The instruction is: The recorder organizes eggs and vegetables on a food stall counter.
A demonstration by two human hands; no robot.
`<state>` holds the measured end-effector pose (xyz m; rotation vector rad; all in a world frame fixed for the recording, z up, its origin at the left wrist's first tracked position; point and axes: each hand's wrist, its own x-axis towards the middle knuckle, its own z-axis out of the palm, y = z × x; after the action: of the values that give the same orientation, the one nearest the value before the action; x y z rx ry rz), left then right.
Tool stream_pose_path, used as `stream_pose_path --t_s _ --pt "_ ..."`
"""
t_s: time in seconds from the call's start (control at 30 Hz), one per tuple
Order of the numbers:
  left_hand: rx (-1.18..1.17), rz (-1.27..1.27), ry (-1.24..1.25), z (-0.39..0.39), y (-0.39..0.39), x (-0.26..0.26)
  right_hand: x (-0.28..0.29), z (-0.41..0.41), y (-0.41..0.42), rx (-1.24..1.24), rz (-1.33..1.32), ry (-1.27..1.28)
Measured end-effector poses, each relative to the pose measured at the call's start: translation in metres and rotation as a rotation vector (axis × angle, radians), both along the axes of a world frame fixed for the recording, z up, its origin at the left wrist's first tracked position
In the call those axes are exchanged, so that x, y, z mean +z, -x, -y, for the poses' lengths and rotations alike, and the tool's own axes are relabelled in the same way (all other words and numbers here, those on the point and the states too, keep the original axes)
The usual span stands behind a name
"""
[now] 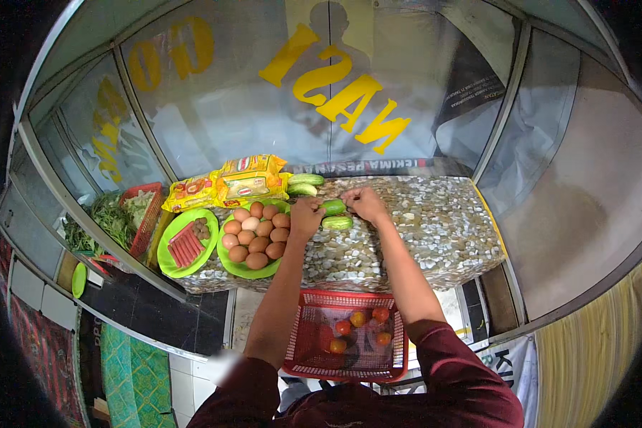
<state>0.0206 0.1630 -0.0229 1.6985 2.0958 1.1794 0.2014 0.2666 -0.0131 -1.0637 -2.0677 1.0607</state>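
Observation:
A green cucumber (333,207) lies crosswise between my two hands on the pebble-patterned counter cover (433,230). My left hand (306,214) grips its left end, and the fingertips of my right hand (366,203) are on its right end. Just nearer to me is another cucumber (337,222), striped pale green. Two more cucumbers, a rear one (306,179) and a front one (302,189), rest behind my left hand. Beside my left forearm, brown eggs (258,244) fill a green plate (230,269).
Sausages (185,249) and meatballs (200,229) share another green plate (166,264). Yellow noodle packets (251,179) stand behind. Below the counter edge, a red basket (294,342) holds several tomatoes (358,319). Glass panes (235,107) enclose the counter; leafy greens (104,222) lie left.

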Motion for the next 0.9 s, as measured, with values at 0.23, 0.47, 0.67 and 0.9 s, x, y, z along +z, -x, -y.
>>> stream_pose_path --t_s 0.23,0.47,0.67,0.9 --pt "0.034 0.204 0.047 -0.002 -0.003 0.021 -0.012 -0.010 0.009 -0.022 -0.059 -0.077" --pt "0.007 -0.064 -0.155 -0.037 0.050 0.024 0.010 -0.020 0.061 -0.026 -0.325 0.133" --pt "-0.056 -0.319 -0.442 -0.067 0.056 0.033 0.012 -0.041 0.083 -0.145 -0.313 0.014" --pt "0.013 -0.421 -0.418 -0.082 0.064 0.030 0.008 -0.051 0.103 -0.222 -0.290 -0.097"
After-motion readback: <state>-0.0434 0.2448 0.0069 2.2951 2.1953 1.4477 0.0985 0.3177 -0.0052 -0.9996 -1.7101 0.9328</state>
